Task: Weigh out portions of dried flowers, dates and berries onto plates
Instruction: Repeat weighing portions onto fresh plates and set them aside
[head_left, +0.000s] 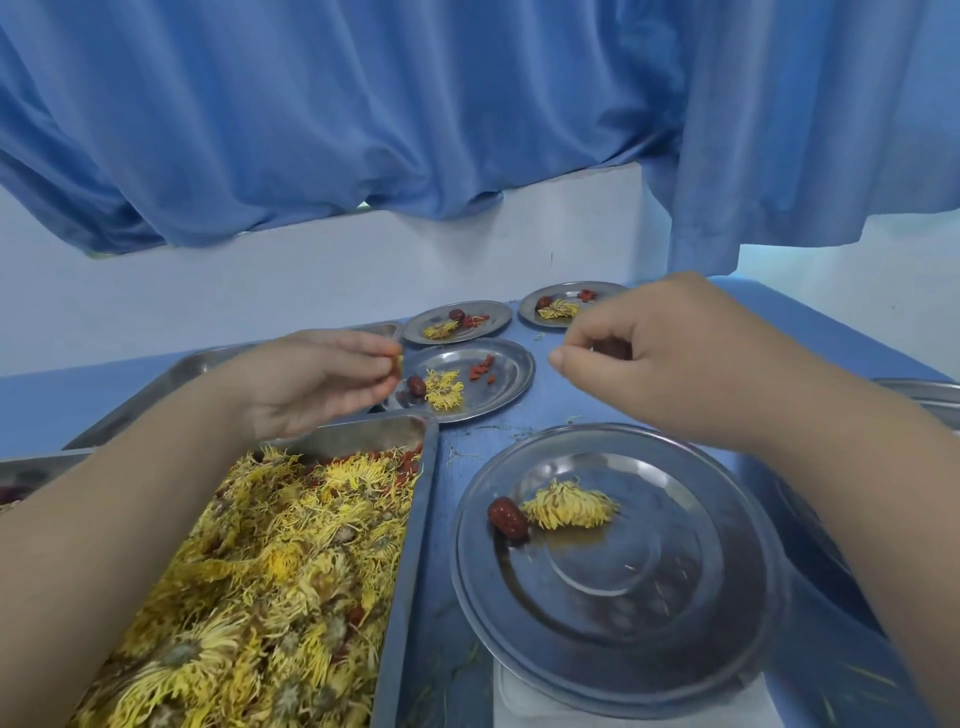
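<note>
**Near plate short of berries, both hands pinched over the far plates**

Room first: blue curtain (363, 119) hangs over a white wall (311, 270); blue table (810, 332) is littered with loose petals. Looks smooth, so I judge plates would slide if nudged.

Big tray (410, 525) at my left, heaped with dried flowers (249, 571), a few red berries mixed in at its far end. Flowers look feather-light, brittle, shedding. I'd lift one by the whole head, not the petals.

Near plate (649, 623) holds one flower and one date (508, 517), touching; no berries yet, so this portion reads unfinished. Whether it sits on a scale, I cannot tell. Date looks firm, wrinkled, easy to pinch at the middle.

Three far plates each carry flower, date and berries; middle plate (509, 384) is closest to my hands.

Left hand (311, 379): fingers drawn together on a scrap of yellow petal at that plate's edge. Right hand (675, 364): thumb and fingers pinched, something dark red inside, date or berries, can't tell which. Berries are tiny and light, so best taken as a several-at-once pinch.
</note>
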